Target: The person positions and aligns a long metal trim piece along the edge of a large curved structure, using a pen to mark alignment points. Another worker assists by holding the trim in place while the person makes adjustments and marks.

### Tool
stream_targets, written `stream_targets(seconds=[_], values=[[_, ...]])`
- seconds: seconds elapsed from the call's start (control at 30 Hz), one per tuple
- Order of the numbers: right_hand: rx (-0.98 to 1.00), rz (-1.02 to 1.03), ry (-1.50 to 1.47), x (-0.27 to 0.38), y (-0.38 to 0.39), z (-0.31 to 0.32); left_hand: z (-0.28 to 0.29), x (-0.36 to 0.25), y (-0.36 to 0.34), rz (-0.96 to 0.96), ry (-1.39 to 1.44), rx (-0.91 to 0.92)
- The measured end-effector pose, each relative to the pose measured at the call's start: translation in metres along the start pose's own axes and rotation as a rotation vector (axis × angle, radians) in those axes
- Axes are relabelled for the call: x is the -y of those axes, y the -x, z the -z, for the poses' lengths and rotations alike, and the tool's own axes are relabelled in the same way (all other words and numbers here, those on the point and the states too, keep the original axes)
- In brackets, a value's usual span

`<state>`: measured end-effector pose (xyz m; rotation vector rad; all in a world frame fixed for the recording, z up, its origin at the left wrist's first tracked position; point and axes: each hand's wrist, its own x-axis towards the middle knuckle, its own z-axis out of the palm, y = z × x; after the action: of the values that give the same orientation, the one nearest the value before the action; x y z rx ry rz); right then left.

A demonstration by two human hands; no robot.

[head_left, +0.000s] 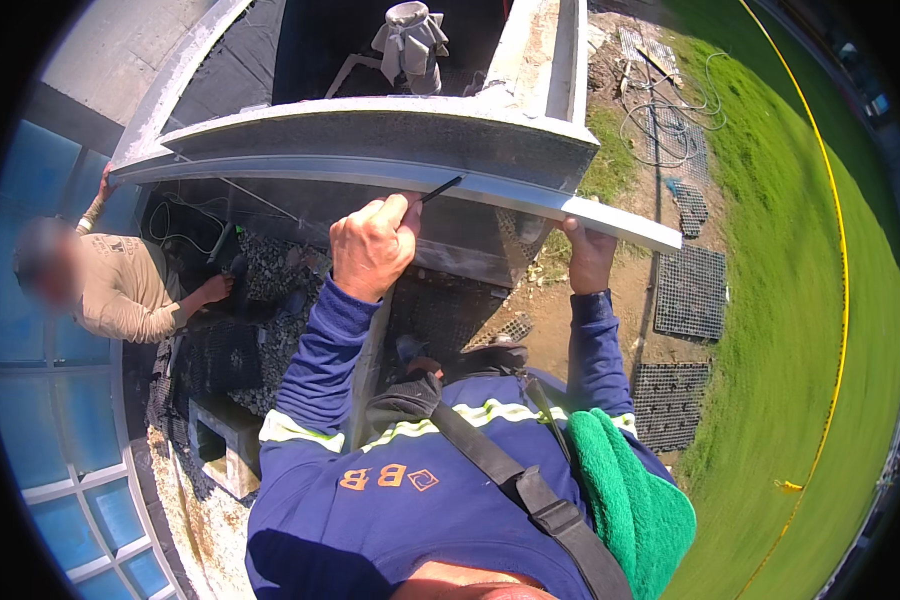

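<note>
A long silver metal bar runs along the front of a concrete-edged box, from the far left to beyond the box's right corner. My right hand grips the bar from below near its right end, thumb on the front face. Pinched in my left hand is a thin black pen, its tip lying against the bar's face. The fingers of my left hand are curled, so part of the pen is hidden. At the bar's left end, a co-worker's hand touches or holds it.
The co-worker in a tan shirt bends at the left beside a blue-paned wall. Inside the box stands a wrapped pipe. Gravel, black grid mats, a hose and grass with a yellow line surround us.
</note>
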<state>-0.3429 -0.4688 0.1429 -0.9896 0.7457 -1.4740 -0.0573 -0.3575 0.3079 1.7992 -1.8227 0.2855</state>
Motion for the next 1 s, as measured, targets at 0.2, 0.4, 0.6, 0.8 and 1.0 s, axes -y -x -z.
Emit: stream_targets(seconds=[0.2, 0.4, 0.6, 0.8, 1.0], values=[[-0.031, 0.001, 0.105, -0.006, 0.0, 0.004, 0.023, 0.075, 0.001, 0.101, -0.004, -0.015], [-0.088, 0.05, 0.16, -0.016, -0.003, 0.013, 0.046, 0.154, 0.007, 0.183, -0.122, -0.03], [-0.037, 0.081, 0.107, -0.017, -0.001, 0.02, 0.066, 0.239, 0.011, 0.221, -0.154, -0.082], [-0.074, 0.101, 0.081, -0.018, -0.001, 0.027, 0.09, 0.325, 0.017, 0.308, -0.22, -0.078], [-0.082, 0.103, 0.066, -0.022, -0.001, 0.04, 0.119, 0.413, 0.014, 0.447, -0.237, -0.025]])
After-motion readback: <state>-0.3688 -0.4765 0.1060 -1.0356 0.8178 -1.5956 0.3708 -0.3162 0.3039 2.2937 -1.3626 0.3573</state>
